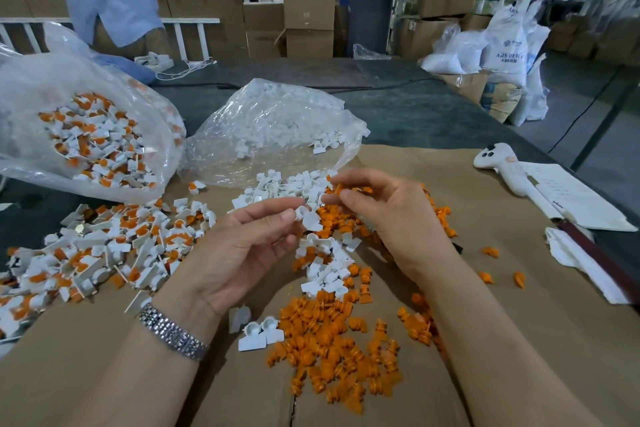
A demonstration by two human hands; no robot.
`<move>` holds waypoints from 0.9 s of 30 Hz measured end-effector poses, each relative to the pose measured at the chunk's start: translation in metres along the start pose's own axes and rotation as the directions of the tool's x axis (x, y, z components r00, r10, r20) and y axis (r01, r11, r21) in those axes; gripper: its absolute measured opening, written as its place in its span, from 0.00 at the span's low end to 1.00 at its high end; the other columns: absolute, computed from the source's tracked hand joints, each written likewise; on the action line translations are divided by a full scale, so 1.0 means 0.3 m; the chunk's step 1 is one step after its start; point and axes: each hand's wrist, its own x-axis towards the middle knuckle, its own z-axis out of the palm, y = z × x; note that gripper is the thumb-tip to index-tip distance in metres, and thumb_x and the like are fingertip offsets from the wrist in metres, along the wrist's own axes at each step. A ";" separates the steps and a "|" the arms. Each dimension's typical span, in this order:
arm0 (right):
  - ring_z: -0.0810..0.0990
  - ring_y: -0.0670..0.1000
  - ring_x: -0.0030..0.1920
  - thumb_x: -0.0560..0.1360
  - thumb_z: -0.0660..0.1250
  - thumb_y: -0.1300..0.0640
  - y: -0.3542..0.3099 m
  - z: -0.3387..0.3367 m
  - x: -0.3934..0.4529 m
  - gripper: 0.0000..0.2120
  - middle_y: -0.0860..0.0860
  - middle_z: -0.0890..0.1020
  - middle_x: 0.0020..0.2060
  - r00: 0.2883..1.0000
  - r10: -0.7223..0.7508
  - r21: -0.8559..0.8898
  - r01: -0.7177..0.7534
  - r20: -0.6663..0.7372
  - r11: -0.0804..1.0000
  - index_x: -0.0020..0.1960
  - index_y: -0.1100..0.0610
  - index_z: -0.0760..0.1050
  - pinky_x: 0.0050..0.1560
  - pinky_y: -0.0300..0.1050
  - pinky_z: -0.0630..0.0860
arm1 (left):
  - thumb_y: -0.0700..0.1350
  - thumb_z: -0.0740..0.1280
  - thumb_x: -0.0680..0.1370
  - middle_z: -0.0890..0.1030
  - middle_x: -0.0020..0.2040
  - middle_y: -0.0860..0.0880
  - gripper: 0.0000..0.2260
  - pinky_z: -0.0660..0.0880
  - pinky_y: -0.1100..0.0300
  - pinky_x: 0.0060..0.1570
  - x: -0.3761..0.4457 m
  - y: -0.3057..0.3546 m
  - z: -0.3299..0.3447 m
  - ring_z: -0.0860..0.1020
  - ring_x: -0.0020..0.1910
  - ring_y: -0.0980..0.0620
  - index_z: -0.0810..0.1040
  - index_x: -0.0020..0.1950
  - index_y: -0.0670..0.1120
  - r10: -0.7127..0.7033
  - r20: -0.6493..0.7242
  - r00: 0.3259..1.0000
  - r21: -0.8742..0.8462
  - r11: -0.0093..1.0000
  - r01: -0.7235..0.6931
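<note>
Nearest, the loose orange plugs (pixel 332 357) lay heaped on the cardboard-covered table (pixel 519 340). Above them the left grip (pixel 239 253) pinched a white cap (pixel 310 218) at its fingertips. The right grip (pixel 391 218) pinched a single plug (pixel 337 189) just beside the cap, the two parts not yet joined. Both holds looked shallow, so a plug pressed in askew would likely jam or pop free into the mixed heap below, where it could pass for a finished piece. Farther off, a crumpled clear bag (pixel 277 121) lay open toward the hands, with a few white caps inside and more spilled at its mouth. At the far left a fuller bag (pixel 86 135) held assembled white-and-orange pieces, with more of these spread on the table before it.
</note>
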 end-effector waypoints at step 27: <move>0.75 0.53 0.37 0.77 0.73 0.53 -0.010 0.065 -0.037 0.04 0.47 0.83 0.41 0.989 -0.090 -0.123 0.104 0.121 0.987 0.51 0.50 0.80 0.39 0.45 0.77 | 0.38 0.74 0.69 0.87 0.47 0.41 0.10 0.82 0.65 0.41 -0.007 -0.016 0.028 0.87 0.44 0.49 0.89 0.50 0.41 0.140 0.005 0.990 0.056 0.989 -0.140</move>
